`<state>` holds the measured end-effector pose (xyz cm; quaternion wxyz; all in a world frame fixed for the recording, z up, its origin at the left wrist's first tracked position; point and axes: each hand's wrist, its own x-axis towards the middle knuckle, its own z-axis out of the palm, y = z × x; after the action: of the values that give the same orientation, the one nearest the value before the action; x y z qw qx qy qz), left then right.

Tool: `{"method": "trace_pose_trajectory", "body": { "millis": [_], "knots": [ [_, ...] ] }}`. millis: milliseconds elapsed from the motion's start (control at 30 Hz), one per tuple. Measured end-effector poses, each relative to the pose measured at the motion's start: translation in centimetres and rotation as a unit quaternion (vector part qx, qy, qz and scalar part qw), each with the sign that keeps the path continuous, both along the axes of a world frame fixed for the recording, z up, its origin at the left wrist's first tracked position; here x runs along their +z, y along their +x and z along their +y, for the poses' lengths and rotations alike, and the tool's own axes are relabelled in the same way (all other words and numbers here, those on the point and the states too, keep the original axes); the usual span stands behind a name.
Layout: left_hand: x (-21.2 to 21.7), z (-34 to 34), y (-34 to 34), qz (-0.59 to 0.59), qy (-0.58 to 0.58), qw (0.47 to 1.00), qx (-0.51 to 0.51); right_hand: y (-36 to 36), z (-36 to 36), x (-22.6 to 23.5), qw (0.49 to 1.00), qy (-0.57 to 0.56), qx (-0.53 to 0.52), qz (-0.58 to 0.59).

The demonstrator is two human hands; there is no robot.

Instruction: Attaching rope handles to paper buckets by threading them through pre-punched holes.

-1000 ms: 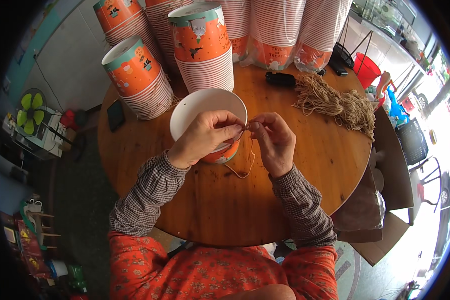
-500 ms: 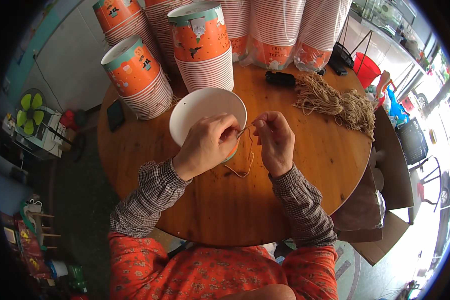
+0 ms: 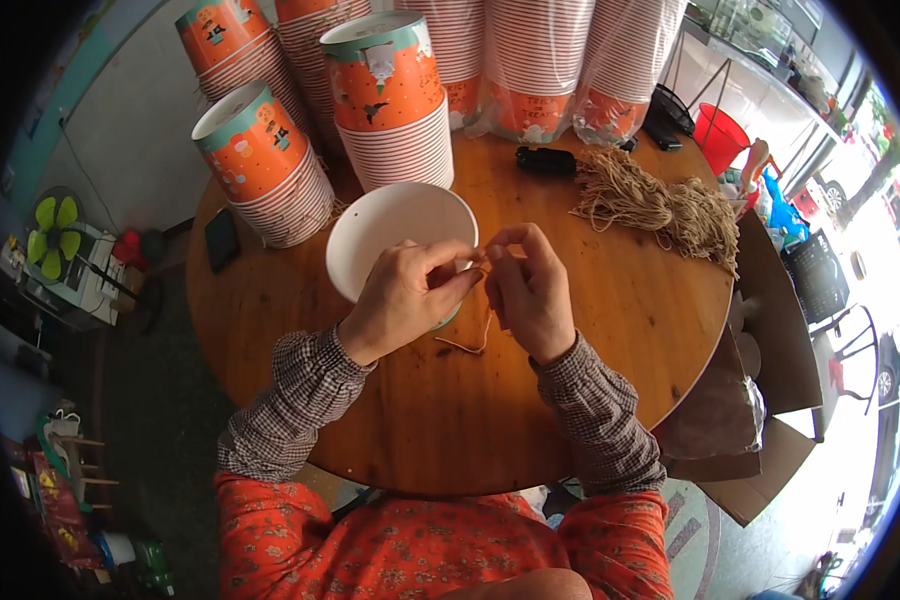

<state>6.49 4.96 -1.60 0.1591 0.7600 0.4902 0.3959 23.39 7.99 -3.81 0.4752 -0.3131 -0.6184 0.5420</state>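
A paper bucket (image 3: 370, 220), white inside, lies tilted with its mouth toward me on the round wooden table. My left hand (image 3: 407, 297) is in front of its rim, thumb and forefinger pinched together on a thin tan string (image 3: 487, 330). Close beside it, my right hand (image 3: 532, 292) pinches the same string, and the fingertips of both hands nearly touch. The string's loose end hangs down and curls on the tabletop. My left hand hides most of the bucket's outer side; only a bit of teal shows below it.
Tall stacks of orange and teal paper buckets (image 3: 385, 90) stand at the back, some in clear plastic bags (image 3: 535, 70). A bundle of tan strings (image 3: 660, 205) lies at the right, near a black object (image 3: 546, 160). A phone (image 3: 222, 240) lies at the left edge; cardboard boxes (image 3: 785, 330) stand right.
My right hand has drawn in toward the left, and the fingertips are now closer together. The whole view has shifted slightly. The string's hanging loop looks narrower.
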Motion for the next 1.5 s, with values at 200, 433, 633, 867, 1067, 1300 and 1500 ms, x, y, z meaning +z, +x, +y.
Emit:
{"method": "trace_pose_trajectory", "body": {
  "millis": [200,433,633,867,1067,1300,1500],
  "knots": [
    [-0.8,0.1,0.3,0.016,0.1,0.995,0.001,0.3,-0.1,0.3,0.997,0.008,0.05,0.051],
    [-0.1,-1.1,1.8,0.213,0.234,0.941,0.118,0.2,-0.7,0.2,0.992,0.064,0.082,0.073],
    [-1.4,-2.4,2.1,0.22,0.224,0.939,0.142,2.0,-0.8,1.3,0.986,0.045,0.059,0.146],
    [-3.1,-4.0,0.9,0.21,0.174,0.951,0.143,4.6,-1.0,3.3,0.959,-0.005,0.05,0.277],
    [-2.5,-4.3,-1.0,0.229,0.208,0.948,0.069,5.1,-1.1,3.5,0.949,-0.038,0.082,0.303],
    [-0.1,-2.9,-11.9,0.354,0.169,0.92,0.004,8.8,0.6,4.4,0.954,-0.074,0.134,0.256],
    [-0.5,-4.8,-8.6,0.152,0.227,0.952,0.137,7.1,2.4,2.6,0.978,-0.098,0.065,0.173]
  ]
}}
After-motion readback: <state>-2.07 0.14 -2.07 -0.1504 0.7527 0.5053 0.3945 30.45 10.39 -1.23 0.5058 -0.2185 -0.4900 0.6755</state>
